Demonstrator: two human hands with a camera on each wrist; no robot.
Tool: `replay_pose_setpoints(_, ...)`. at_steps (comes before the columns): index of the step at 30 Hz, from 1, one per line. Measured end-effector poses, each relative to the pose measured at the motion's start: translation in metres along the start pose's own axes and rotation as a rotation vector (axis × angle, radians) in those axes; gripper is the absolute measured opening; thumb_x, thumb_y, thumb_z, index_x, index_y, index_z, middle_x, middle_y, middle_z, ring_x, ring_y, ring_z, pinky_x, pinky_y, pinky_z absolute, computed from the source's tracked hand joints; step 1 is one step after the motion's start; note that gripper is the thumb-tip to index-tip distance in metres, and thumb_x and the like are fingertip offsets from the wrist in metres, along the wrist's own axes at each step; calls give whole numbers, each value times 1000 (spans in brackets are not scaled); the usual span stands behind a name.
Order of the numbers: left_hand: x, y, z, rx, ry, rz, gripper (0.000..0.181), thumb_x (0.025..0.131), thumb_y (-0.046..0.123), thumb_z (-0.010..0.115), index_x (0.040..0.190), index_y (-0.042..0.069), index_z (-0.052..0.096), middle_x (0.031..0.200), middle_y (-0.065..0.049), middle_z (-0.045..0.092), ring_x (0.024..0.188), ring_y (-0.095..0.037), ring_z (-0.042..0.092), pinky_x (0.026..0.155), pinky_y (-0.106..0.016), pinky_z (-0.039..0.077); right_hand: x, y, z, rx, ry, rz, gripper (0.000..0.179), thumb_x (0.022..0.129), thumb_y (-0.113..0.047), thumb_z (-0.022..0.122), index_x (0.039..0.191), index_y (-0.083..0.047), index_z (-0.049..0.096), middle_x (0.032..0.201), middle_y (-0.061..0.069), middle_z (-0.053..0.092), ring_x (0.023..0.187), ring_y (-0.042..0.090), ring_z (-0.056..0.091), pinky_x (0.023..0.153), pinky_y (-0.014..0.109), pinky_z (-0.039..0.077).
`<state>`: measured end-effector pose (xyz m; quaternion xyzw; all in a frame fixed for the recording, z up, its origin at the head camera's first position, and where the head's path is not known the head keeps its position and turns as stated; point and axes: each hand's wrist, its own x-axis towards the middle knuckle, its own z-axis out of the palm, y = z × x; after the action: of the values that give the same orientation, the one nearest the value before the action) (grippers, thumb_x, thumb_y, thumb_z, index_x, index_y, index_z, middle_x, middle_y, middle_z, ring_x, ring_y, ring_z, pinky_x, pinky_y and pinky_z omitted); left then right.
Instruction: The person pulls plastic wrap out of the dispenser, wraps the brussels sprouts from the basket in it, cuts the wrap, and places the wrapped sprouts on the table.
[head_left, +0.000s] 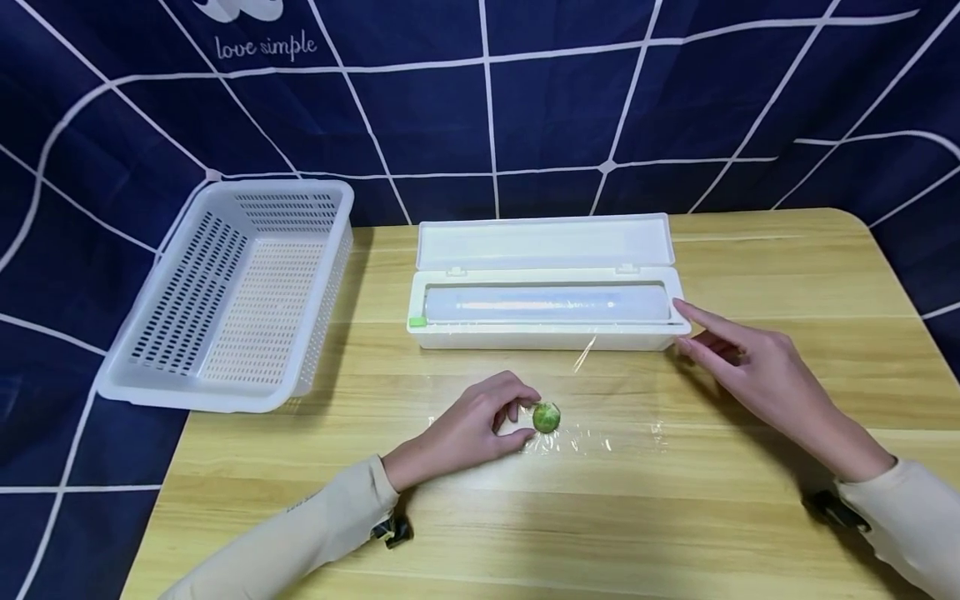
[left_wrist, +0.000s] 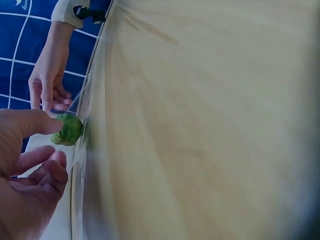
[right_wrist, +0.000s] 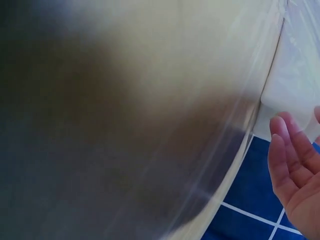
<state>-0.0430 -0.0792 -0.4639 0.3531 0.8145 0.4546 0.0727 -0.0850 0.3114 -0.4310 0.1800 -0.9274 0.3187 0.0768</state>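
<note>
A green Brussels sprout (head_left: 546, 417) sits on a clear sheet of cling film (head_left: 600, 437) spread over the table. My left hand (head_left: 480, 421) is beside it, thumb and index fingertip close to its left side with a gap between them. In the left wrist view the thumb overlaps the sprout (left_wrist: 69, 131), and the other fingers are apart from it. Behind lies a white cling film dispenser (head_left: 547, 340), lid raised, with a film roll (head_left: 547, 304) inside. At its right end is my right hand (head_left: 757, 375), thumb and index finger spread at the corner; contact is hard to tell.
A white perforated plastic basket (head_left: 315, 333) stands at the left, partly over the table's edge. The dispenser has a green slider (head_left: 417, 322) at its left end. A dark blue cloth with white lines (head_left: 420, 117) hangs behind the wooden table (head_left: 750, 533).
</note>
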Motion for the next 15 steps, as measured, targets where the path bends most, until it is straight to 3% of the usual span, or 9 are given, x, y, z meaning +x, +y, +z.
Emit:
replay_pose_setpoints(7, -5, -1, -5, -9, -7, -12, 40, 90, 3, 88, 125, 1, 70, 97, -5, 62, 78, -14, 56, 65, -17, 49, -3, -2, -1, -92, 0, -62, 76, 92, 1, 87, 159, -23, 60, 98, -3, 78, 79, 4, 63, 71, 12, 47)
replay_pose_setpoints(15, -16, -3, -12, -36, 5, -4, 37, 90, 2, 87, 124, 0, 71, 94, -5, 64, 72, -14, 56, 62, -19, 49, -6, -3, 2, -76, 16, -90, 80, 90, 5, 86, 160, -21, 58, 101, -3, 79, 89, -5, 62, 78, 8, 46)
